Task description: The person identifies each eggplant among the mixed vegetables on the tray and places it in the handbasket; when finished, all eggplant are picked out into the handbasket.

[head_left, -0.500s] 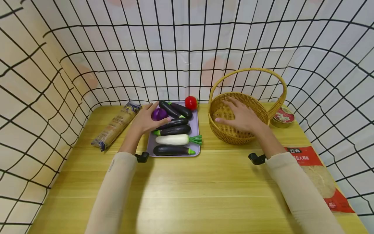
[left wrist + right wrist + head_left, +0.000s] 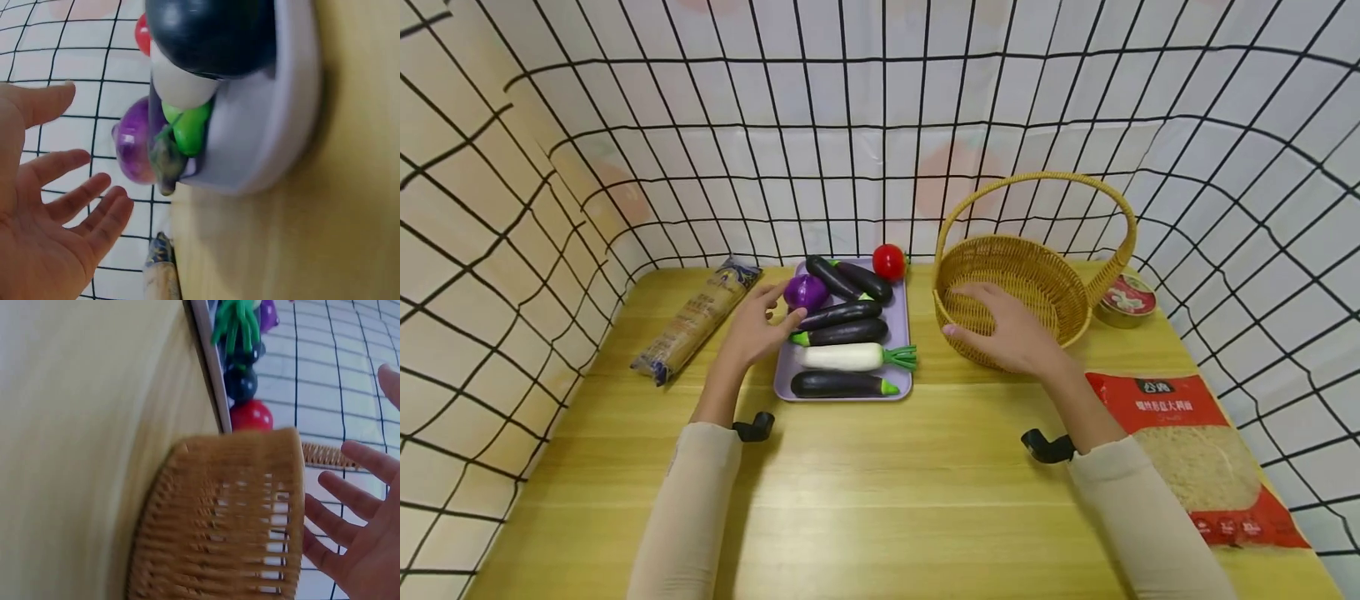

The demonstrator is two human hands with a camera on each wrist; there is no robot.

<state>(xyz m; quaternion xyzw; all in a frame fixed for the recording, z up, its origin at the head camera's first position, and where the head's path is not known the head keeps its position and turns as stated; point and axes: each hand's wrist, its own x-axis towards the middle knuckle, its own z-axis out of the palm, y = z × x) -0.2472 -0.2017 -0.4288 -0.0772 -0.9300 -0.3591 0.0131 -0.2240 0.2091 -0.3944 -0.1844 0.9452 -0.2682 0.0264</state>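
Observation:
My left hand (image 2: 757,325) hovers at the left side of a lilac tray (image 2: 899,313), fingers spread and holding nothing. Nearest to its fingertips is a purple onion (image 2: 806,293). Several dark eggplants (image 2: 838,384) and a white radish (image 2: 842,357) with green leaves lie in the tray, and a red tomato (image 2: 889,262) sits at its back right corner. Over the near left part of a wicker basket (image 2: 1037,260) is my right hand (image 2: 1011,333), its fingers loosely extended. In the right wrist view that hand (image 2: 369,531) shows beside the basket rim, palm bare.
A long printed packet (image 2: 696,321) lies left of the tray. Right of the basket stands a round tin (image 2: 1126,300) with a red lid. Nearer on the right is a red bag of pasta (image 2: 1202,458). Black wire grid (image 2: 883,125) encloses the table's back and sides.
Both hands have drawn back toward the person. The left one has moved off the tray to the left, uncovering more of the onion; the right one has lowered toward the basket's near rim.

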